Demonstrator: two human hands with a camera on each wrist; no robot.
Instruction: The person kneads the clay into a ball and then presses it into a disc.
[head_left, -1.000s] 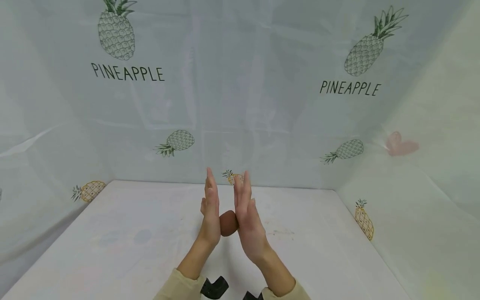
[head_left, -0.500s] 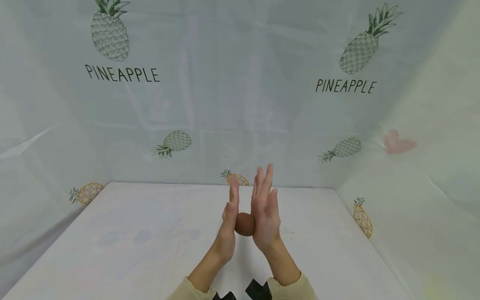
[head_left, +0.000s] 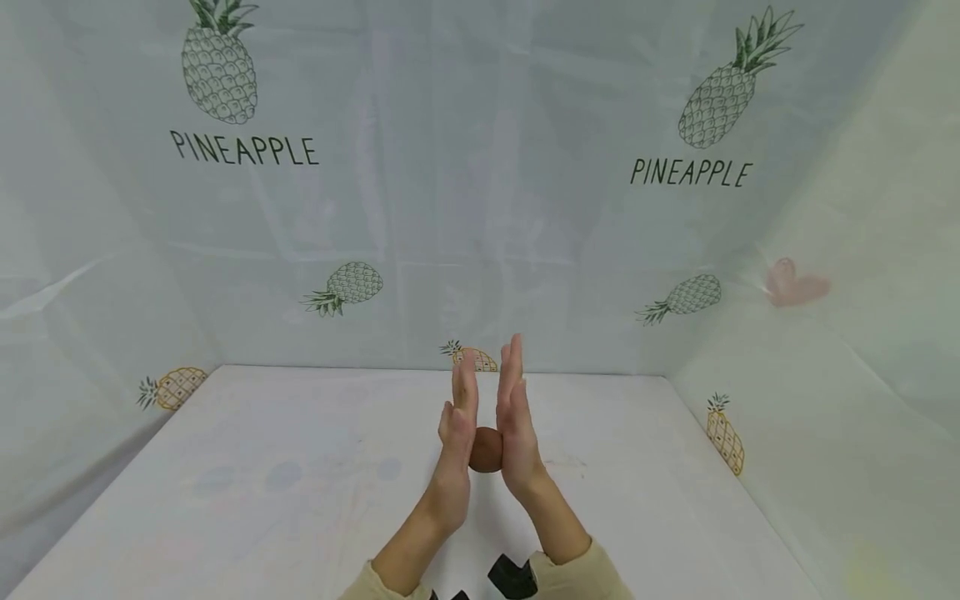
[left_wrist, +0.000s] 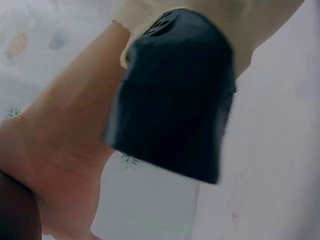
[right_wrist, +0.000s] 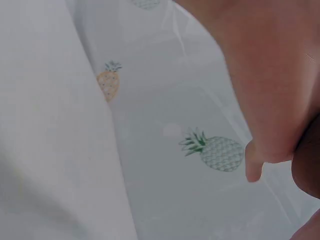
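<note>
A smooth brown clay-like ball (head_left: 486, 450) is pressed between two upright palms in the head view. My left hand (head_left: 454, 454) touches its left side, with the fingers straight and pointing up. On the other side, my right hand (head_left: 517, 442) lies against it, also with straight fingers. Part of the same ball (left_wrist: 17, 212) shows at the lower left edge of the left wrist view, beside a palm. In the right wrist view the ball (right_wrist: 307, 167) is cut off at the right edge. Each palm hides some of the ball's surface.
Under the hands is a white table (head_left: 300, 500) with faint coloured stains. A pale sheet printed with pineapples (head_left: 465, 208) hangs behind and at both sides. A black wrist mount (head_left: 513, 577) sits at the right cuff.
Hands and ball first shifted right in the head view. Since then the right hand has drawn slightly left and turned more edge-on. The ball, first somewhat elongated, now looks rounder.
</note>
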